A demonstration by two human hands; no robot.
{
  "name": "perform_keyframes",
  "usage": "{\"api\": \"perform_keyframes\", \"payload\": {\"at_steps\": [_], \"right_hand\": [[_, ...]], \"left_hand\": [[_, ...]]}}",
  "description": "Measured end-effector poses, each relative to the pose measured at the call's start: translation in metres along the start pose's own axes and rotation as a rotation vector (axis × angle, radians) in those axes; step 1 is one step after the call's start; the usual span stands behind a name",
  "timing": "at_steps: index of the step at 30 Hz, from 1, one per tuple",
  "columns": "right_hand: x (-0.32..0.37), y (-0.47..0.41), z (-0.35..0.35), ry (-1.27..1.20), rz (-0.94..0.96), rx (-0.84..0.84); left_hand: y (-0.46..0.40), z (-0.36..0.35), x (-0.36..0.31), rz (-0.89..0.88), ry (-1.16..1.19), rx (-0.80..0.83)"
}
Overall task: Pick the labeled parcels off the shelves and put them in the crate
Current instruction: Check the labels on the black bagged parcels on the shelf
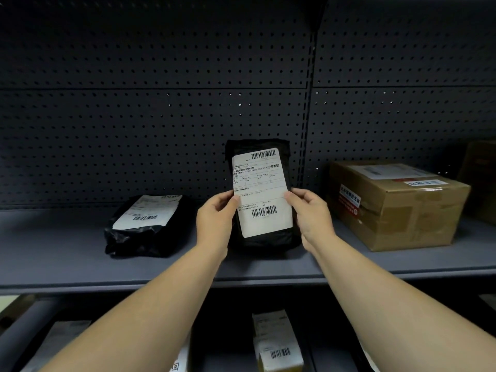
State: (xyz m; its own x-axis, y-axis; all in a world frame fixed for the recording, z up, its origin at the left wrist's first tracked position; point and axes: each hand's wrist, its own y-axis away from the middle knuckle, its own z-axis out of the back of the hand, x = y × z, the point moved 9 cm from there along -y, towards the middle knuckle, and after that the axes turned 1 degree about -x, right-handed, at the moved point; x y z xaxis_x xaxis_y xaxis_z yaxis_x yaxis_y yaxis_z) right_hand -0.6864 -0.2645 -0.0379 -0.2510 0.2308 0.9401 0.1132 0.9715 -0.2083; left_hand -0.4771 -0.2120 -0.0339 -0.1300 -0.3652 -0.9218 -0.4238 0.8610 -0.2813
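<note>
shelf [80, 253]: grey, dark pegboard [161, 116] behind it; I see three parcels on this level, crate not in my view
held parcel [264, 237]: black poly bag, upright, near the middle of the shelf, in front of the pegboard; can't tell if its bottom edge touches the shelf
held parcel label [261, 191]: white waybill facing me, barcode at top and another at bottom; I can read "业务类型" at the right edge; the rest of the print is too small
left hand [214, 213]: grips the parcel's left edge, thumb on the label front, fingers [212, 202] curled round behind
right hand [312, 210]: grips the right edge, thumb on the label's right margin, other fingers wrapped behind the bag, out of my sight
second black parcel [146, 229]: lying flat on the shelf left of the held one, apart from it; white label with barcode facing up, text unreadable
cardboard box [397, 208]: on the shelf to the right, taped; white label on top, red-and-white sticker with Chinese print on its left face, too blurred for me to read
lower shelf parcel [277, 345]: below, between my forearms, small box with white barcode label; more labelled parcels lie at lower left, partly hidden by my arm
</note>
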Motion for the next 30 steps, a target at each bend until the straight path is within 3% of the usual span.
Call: {"api": "perform_keyframes", "payload": {"at_steps": [17,30], "right_hand": [[-0.042,-0.018,-0.006,0.276,-0.434,-0.047],[-0.057,-0.025,-0.007,0.412,-0.506,-0.008]], "left_hand": [[-0.033,0.010,0.045,0.345,-0.300,-0.020],[-0.041,0.014,0.064,0.463,-0.329,0.003]]}}
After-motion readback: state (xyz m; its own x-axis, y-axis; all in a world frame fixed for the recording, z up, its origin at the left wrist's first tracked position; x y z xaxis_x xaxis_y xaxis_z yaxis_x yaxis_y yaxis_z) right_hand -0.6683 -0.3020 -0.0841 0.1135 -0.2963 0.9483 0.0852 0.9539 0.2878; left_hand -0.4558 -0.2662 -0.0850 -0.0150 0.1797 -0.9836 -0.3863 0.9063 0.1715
